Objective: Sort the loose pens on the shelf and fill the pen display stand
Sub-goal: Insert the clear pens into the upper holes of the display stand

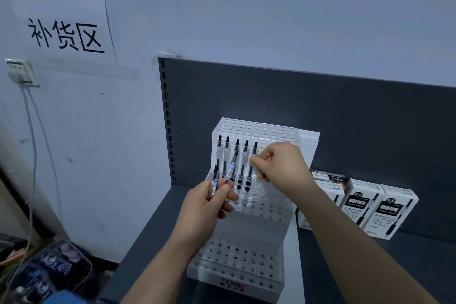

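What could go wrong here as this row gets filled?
The loose pens in the left hand cross in front of the standing pens; a nudge could knock those askew. The right hand pinches the fifth pen with a fingertip grip only, so it might slip or miss its hole in the pen display stand.

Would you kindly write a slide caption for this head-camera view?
Left hand holds loose pens while right hand pinches a pen standing in the clear display stand.

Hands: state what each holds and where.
Left hand grips two loose pens by their lower barrels. Right hand pinches a pen in the display stand at its upper barrel.
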A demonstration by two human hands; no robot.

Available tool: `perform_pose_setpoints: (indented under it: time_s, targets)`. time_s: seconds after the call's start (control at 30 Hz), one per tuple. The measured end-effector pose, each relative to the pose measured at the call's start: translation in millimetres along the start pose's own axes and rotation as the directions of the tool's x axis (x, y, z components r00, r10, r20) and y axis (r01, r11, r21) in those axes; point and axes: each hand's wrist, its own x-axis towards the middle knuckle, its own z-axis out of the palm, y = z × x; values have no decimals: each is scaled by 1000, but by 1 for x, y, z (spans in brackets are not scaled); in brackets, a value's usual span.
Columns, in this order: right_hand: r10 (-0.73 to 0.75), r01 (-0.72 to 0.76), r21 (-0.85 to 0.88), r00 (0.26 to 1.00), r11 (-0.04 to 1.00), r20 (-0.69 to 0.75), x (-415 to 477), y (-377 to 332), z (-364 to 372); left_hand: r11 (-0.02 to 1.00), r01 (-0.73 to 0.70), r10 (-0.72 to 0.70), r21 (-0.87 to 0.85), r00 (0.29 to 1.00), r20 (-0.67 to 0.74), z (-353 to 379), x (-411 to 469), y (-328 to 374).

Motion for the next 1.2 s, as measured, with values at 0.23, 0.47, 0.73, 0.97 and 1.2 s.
perform_pose_setpoints:
  time_s: [0.23,0.47,0.73,0.97,1.2]
  targets:
    - [17,-107,394,974,913,225,-30,-11,-11,994,-36,27,103,996,86,10,-2,1]
    - [89,-178,560,979,809,183,-29,1,-23,990,-67,61,125,997,50,17,-1,1]
    - [153,-22,535,967,845,-202,-15,3,-40,972,-53,88,231,986,-140,2,3,-2]
    - [41,45,321,966,946,-257,-5,-7,-46,998,-9,5,-62,997,-74,6,1,3]
    - [-11,22,112,996,994,-93,-3,2,-21,995,-96,96,19,995,-28,6,-2,3]
